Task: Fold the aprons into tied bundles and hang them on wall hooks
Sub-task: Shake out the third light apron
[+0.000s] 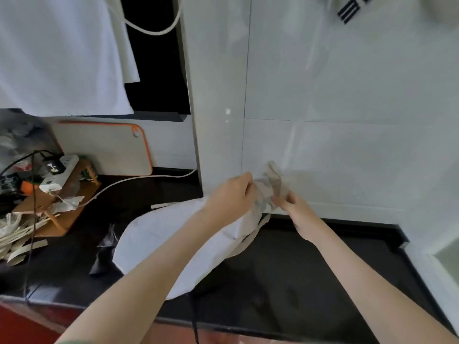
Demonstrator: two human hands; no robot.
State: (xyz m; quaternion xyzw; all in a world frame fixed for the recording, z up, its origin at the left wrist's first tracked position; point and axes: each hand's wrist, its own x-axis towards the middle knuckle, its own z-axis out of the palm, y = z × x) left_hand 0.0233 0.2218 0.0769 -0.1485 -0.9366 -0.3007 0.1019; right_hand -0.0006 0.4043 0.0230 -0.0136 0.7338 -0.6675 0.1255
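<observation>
A white apron [159, 242] lies bunched on the black counter [310, 274] close to the tiled wall. Its far end is gathered into a crumpled knot of straps [269, 187]. My left hand [231, 197] grips the gathered cloth from the left, fingers curled round it. My right hand [293, 206] pinches the strap end from the right. A beige strap [250, 238] trails down from the bundle onto the counter. Another white cloth [57, 55] hangs at the upper left.
A white cutting board with an orange rim [111, 150] leans against the wall at left. In front of it stands a wooden stand [62, 207] with a power strip [62, 172], cables and clutter. A white cable [139, 180] crosses the counter.
</observation>
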